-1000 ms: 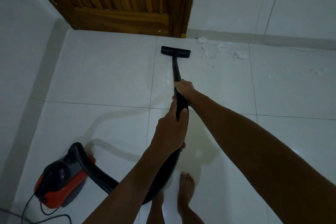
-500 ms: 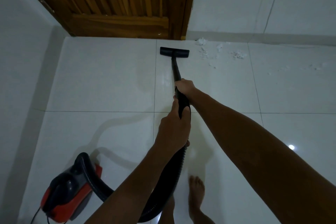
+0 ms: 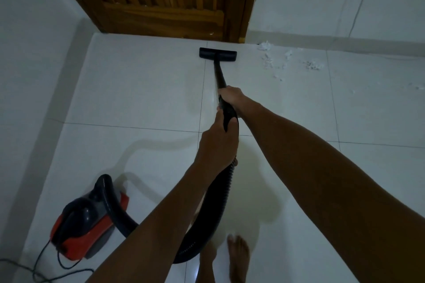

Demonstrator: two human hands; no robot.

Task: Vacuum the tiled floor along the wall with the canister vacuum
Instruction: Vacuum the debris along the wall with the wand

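Note:
A red and black canister vacuum sits on the white tiled floor at lower left. Its ribbed black hose curves up to a black wand. The flat black floor nozzle lies on the tile close to the wooden door's threshold. My right hand grips the wand higher up. My left hand grips the handle just below it, where the hose joins. White scraps of debris lie along the wall's skirting, to the right of the nozzle.
A brown wooden door stands ahead, with white walls on the left and right. A thin cable hangs down the right wall. The vacuum's power cord trails at bottom left. My bare foot stands behind the hose.
The nozzle has slid forward, closer to the door threshold. I have stepped forward, and the canister now lies nearer the middle of the view.

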